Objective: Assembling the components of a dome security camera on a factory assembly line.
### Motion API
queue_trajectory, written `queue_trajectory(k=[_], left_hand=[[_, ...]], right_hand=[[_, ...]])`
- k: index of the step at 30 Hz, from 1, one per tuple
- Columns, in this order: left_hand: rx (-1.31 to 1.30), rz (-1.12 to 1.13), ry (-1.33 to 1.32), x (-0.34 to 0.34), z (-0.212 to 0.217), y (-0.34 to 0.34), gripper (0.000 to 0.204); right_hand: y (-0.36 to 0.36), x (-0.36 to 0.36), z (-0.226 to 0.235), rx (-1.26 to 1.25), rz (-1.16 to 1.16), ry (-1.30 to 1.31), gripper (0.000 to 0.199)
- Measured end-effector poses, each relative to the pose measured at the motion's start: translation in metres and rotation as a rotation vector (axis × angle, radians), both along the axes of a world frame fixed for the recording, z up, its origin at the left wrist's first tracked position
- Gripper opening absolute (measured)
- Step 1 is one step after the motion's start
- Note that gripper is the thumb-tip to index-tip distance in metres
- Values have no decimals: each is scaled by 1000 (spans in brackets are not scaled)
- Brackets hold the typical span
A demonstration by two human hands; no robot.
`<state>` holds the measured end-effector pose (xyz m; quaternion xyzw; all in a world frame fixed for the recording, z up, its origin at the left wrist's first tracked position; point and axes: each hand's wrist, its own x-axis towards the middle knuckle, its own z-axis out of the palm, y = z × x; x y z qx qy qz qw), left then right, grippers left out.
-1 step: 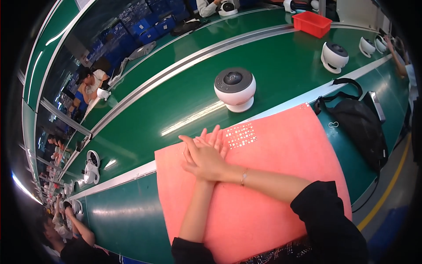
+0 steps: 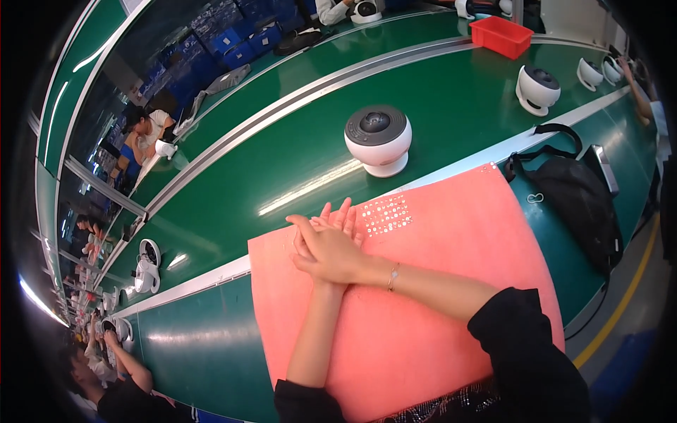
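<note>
My right hand (image 2: 330, 252) lies crosswise over my left hand (image 2: 345, 217), its fingers wrapped around it. The left hand's fingers stretch out from under it, spread and pointing away from me; the right hand hides most of its palm. Both hands rest on a pink cloth mat (image 2: 430, 310). Just right of the fingertips, rows of small shiny metal pieces (image 2: 385, 216), probably screws, lie on the mat. Beyond the hands a round white camera-like device (image 2: 379, 141) with a dark grey top stands upright on the green bench, touched by neither hand.
A black bag (image 2: 575, 201) with a strap lies right of the mat, by a small metal clip (image 2: 535, 199). Farther off are a red bin (image 2: 501, 39) and another white device (image 2: 538, 90). Co-workers sit along the benches; one person (image 2: 127, 381) is at the lower left.
</note>
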<state>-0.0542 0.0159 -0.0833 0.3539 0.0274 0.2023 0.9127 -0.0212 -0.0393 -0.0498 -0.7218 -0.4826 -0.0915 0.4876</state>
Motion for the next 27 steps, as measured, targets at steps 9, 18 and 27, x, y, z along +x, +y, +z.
queue_trajectory(k=[9,18,27], left_hand=[[-8,-10,219,-2,-5,-6,59],[-59,-1,204,9,-20,1,55],[-592,-609,-445,9,-29,-7,63]], right_hand=[[-5,7,-14,57,154,237,47],[-2,-11,-23,197,56,96,53],[-12,-9,-23,41,128,-6,49]])
